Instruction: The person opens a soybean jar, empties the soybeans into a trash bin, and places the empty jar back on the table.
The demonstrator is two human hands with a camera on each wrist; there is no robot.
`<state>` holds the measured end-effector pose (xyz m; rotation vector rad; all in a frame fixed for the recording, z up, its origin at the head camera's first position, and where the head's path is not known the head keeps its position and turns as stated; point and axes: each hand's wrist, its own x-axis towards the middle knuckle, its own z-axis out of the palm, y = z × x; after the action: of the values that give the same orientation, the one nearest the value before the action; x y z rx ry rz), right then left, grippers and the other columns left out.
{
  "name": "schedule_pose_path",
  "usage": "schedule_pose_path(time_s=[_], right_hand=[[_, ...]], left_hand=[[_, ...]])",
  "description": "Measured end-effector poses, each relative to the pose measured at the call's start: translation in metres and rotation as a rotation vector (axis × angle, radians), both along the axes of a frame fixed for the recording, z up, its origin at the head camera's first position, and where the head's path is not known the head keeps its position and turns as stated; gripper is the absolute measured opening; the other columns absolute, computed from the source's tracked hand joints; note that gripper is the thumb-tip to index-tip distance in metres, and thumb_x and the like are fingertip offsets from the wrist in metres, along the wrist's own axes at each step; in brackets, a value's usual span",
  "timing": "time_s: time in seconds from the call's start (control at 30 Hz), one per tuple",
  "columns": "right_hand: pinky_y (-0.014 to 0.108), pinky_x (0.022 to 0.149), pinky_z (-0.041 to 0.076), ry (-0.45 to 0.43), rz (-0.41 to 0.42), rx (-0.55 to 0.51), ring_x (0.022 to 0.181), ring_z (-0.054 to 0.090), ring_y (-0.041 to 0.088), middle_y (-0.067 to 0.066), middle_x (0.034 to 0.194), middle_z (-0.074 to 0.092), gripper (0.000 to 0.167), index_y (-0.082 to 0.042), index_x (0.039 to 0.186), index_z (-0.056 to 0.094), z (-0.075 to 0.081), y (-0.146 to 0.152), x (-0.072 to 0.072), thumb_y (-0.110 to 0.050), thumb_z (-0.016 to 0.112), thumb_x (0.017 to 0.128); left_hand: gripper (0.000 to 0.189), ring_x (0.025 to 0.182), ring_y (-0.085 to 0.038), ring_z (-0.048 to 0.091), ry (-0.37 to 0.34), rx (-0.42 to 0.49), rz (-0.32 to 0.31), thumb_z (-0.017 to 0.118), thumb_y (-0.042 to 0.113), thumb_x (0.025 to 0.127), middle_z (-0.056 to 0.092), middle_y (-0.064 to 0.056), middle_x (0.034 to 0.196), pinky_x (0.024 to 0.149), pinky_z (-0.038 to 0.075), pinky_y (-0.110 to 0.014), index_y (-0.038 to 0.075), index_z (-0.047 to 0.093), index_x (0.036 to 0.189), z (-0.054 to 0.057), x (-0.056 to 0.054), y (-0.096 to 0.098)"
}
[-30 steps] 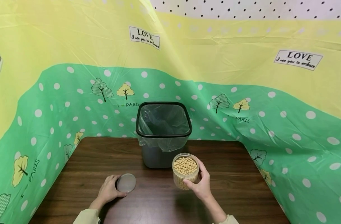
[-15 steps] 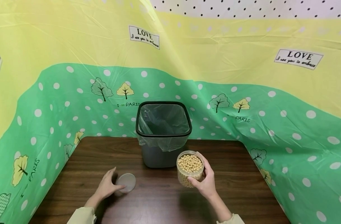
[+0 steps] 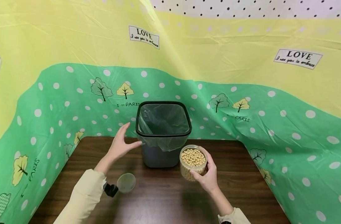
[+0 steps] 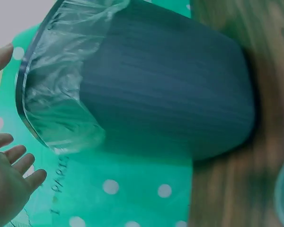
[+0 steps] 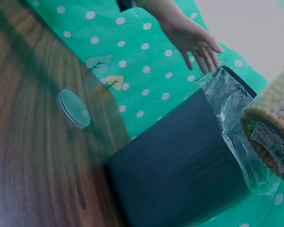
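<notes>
My right hand (image 3: 209, 175) grips a clear jar (image 3: 189, 174) filled nearly to the rim with round pale-yellow beans, probably soybeans by their look. The jar is uncovered and held upright above the table; a barcode label (image 5: 273, 146) shows on it in the right wrist view. Fingers spread, my left hand (image 3: 120, 145) is raised beside the left side of a dark bin (image 3: 159, 155) and holds nothing. A clear plastic bag (image 3: 170, 143) lines the bin and folds over its black rim. The round translucent lid (image 3: 126, 183) lies on the table below my left forearm.
The dark wood table (image 3: 153, 205) carries the bin near its back edge. A green and yellow printed cloth (image 3: 75, 118) hangs behind and along both sides. A black wrist device (image 3: 111, 189) shows at my left cuff.
My left hand has let go of the lid and risen forward to the bin's left side. The right hand has carried the jar slightly right and forward.
</notes>
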<state>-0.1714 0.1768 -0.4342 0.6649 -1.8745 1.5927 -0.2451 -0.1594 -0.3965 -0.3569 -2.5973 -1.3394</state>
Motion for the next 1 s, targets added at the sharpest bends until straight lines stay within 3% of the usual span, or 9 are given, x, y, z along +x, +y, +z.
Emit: schedule_pose_path(time_s=[0.13, 0.33, 0.43, 0.63, 0.83, 1.0], right_hand=[[0.018, 0.091, 0.039, -0.002, 0.0, -0.035, 0.11, 0.05, 0.013, 0.023, 0.123, 0.048, 0.079, 0.005, 0.13, 0.042, 0.005, 0.0, -0.006, 0.001, 0.073, 0.058], [0.02, 0.091, 0.038, 0.021, -0.019, -0.103, 0.11, 0.049, 0.016, 0.021, 0.125, 0.047, 0.072, 0.008, 0.129, 0.041, 0.014, -0.002, -0.013, 0.001, 0.067, 0.063], [0.018, 0.089, 0.04, 0.034, -0.052, -0.106, 0.107, 0.05, 0.016, 0.025, 0.122, 0.047, 0.069, 0.013, 0.127, 0.041, 0.023, -0.005, -0.015, 0.001, 0.063, 0.064], [0.015, 0.081, 0.042, 0.033, -0.117, -0.103, 0.097, 0.052, 0.015, 0.038, 0.111, 0.046, 0.064, 0.02, 0.12, 0.042, 0.056, -0.01, -0.019, -0.004, 0.059, 0.063], [0.013, 0.078, 0.041, 0.035, -0.187, -0.096, 0.094, 0.051, 0.015, 0.038, 0.111, 0.047, 0.067, 0.019, 0.12, 0.043, 0.081, -0.009, -0.036, -0.007, 0.062, 0.061], [0.013, 0.085, 0.038, 0.025, -0.22, -0.012, 0.103, 0.049, 0.025, 0.032, 0.117, 0.049, 0.071, 0.013, 0.124, 0.044, 0.091, 0.001, -0.059, -0.005, 0.069, 0.061]], left_hand=[[0.094, 0.136, -0.029, 0.017, -0.023, -0.026, 0.001, 0.067, 0.054, 0.074, 0.018, -0.008, 0.149, 0.101, 0.024, -0.056, 0.018, 0.019, 0.146, 0.015, -0.013, 0.01], [0.097, 0.136, -0.03, 0.017, -0.094, -0.018, 0.023, 0.065, 0.057, 0.074, 0.017, -0.011, 0.149, 0.102, 0.024, -0.056, 0.014, 0.018, 0.146, 0.012, -0.024, 0.016], [0.095, 0.135, -0.03, 0.018, -0.102, 0.016, 0.02, 0.066, 0.055, 0.073, 0.018, -0.012, 0.149, 0.101, 0.025, -0.055, 0.012, 0.021, 0.145, 0.009, -0.026, 0.017], [0.095, 0.136, -0.029, 0.018, -0.105, 0.036, 0.005, 0.067, 0.056, 0.073, 0.019, -0.01, 0.149, 0.102, 0.026, -0.054, 0.013, 0.022, 0.145, 0.008, -0.028, 0.02], [0.093, 0.135, -0.03, 0.018, -0.121, 0.035, 0.005, 0.068, 0.052, 0.074, 0.019, -0.011, 0.149, 0.101, 0.026, -0.055, 0.013, 0.022, 0.145, 0.011, -0.028, 0.019], [0.091, 0.135, -0.029, 0.018, -0.129, 0.046, 0.003, 0.068, 0.05, 0.075, 0.019, -0.011, 0.149, 0.102, 0.026, -0.054, 0.013, 0.023, 0.144, 0.012, -0.027, 0.019]])
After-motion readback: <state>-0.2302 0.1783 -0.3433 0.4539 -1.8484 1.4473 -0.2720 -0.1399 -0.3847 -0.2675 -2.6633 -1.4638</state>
